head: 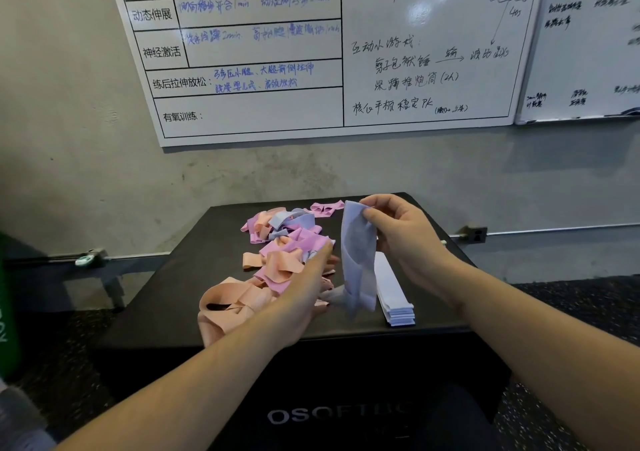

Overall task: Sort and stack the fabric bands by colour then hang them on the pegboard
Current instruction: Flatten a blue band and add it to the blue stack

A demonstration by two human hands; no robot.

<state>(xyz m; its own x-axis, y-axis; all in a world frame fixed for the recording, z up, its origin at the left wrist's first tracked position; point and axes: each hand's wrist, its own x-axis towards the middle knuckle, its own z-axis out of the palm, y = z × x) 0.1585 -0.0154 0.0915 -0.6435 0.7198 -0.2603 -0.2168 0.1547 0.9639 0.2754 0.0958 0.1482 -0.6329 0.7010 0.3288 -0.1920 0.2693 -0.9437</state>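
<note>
My right hand [403, 234] pinches the top of a pale blue fabric band [358, 256], which hangs down to the black box top [194, 253]. My left hand [308, 291] reaches in beside the band's lower end, fingers curled over the mixed pile; I cannot tell whether it grips anything. That tangled pile of pink, peach and blue bands [277, 253] lies to the left. A neat stack of blue bands [394, 294] lies flat just right of the hanging band. A pink band [325, 208] lies apart at the back.
The black padded box stands against a grey wall. Two whiteboards [311, 52] with handwriting hang above it. A metal rail [86, 258] runs along the wall at left, and a socket [476, 235] sits at right. No pegboard is in view.
</note>
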